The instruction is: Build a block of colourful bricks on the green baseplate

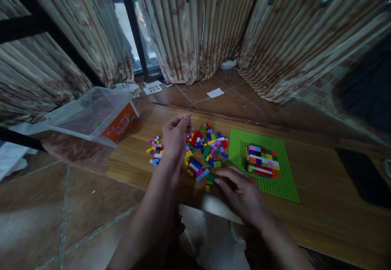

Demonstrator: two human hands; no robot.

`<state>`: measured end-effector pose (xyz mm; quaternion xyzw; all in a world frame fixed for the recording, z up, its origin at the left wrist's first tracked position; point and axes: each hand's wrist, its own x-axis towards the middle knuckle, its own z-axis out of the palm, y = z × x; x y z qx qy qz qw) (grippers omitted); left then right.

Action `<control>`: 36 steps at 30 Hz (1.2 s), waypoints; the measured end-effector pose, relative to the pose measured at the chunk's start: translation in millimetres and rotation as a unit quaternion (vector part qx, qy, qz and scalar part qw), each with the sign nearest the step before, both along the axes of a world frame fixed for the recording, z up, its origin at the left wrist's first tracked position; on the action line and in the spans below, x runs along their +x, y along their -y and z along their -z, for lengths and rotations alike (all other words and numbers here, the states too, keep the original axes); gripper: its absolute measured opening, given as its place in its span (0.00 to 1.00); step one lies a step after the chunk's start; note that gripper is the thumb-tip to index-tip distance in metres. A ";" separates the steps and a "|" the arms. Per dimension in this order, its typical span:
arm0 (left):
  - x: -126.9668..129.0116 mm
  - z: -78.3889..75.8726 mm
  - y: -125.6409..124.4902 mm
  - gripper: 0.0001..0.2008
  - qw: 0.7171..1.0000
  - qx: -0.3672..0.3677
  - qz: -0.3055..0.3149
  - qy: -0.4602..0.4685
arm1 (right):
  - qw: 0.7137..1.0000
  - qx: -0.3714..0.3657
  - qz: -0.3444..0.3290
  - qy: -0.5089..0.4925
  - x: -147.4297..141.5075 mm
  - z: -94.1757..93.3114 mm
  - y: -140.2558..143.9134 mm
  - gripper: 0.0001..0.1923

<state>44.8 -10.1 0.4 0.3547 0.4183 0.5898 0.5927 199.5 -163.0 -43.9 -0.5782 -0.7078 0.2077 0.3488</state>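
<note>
My left hand (177, 135) is raised over the pile of loose toy bricks (210, 144), its thumb and fingers pinched together. Whatever lies between those fingertips, if anything, is too small to make out. Near the table's front edge, my right hand (241, 190) has thumb and forefinger slightly apart beside a dark green brick (211, 179); I cannot tell if they touch it. A small yellow-orange brick (207, 188) lies just in front of that one. Right of the pile, a block of multicoloured bricks (262, 162) stands on a bright green baseplate (282, 180).
At the table's left end a clear plastic box (88, 115) with an orange label sits tilted. A black flat object (363, 176) lies on the wooden table (317, 217) at right. Beyond are floor tiles, a white paper (215, 93) and long curtains (195, 29).
</note>
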 end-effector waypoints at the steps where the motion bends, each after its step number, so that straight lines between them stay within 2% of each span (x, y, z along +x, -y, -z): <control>1: -1.3 -0.2 -0.6 0.07 1.000 0.001 -0.001 0.004 | 1.000 -0.007 0.002 0.001 1.4 0.5 -0.3 0.08; 5: -13.1 -1.9 -5.5 0.06 0.999 0.001 -0.035 0.021 | 0.998 -0.049 -0.017 0.017 3.5 2.4 -1.3 0.14; 10: -29.6 -4.4 -11.8 0.06 0.994 -0.022 -0.093 0.054 | 0.998 -0.042 -0.026 0.035 0.1 9.8 -6.1 0.14; 13: -32.1 -5.3 -12.7 0.06 0.992 -0.048 -0.085 0.075 | 0.999 -0.031 0.015 0.037 -0.8 13.2 -10.1 0.11; 17: -31.4 -6.2 -12.6 0.05 0.992 -0.058 -0.080 0.079 | 0.996 0.023 0.079 0.030 -2.9 12.5 -12.2 0.08; 20: -31.7 -7.0 -13.1 0.05 0.991 -0.054 -0.081 0.087 | 0.996 0.048 0.068 0.021 -7.4 9.0 -9.6 0.08; 24: -30.8 -6.5 -13.6 0.05 0.991 -0.055 -0.080 0.088 | 0.999 0.037 0.034 0.003 -12.7 6.0 -5.7 0.09; 30: -25.2 -0.7 -11.3 0.08 0.994 -0.045 -0.055 0.079 | 0.991 0.052 0.118 0.040 -11.5 8.6 -17.3 0.10; 36: -23.5 -1.6 -9.6 0.09 0.995 -0.049 -0.030 0.080 | 0.985 0.041 0.122 0.116 -20.8 12.6 -40.2 0.12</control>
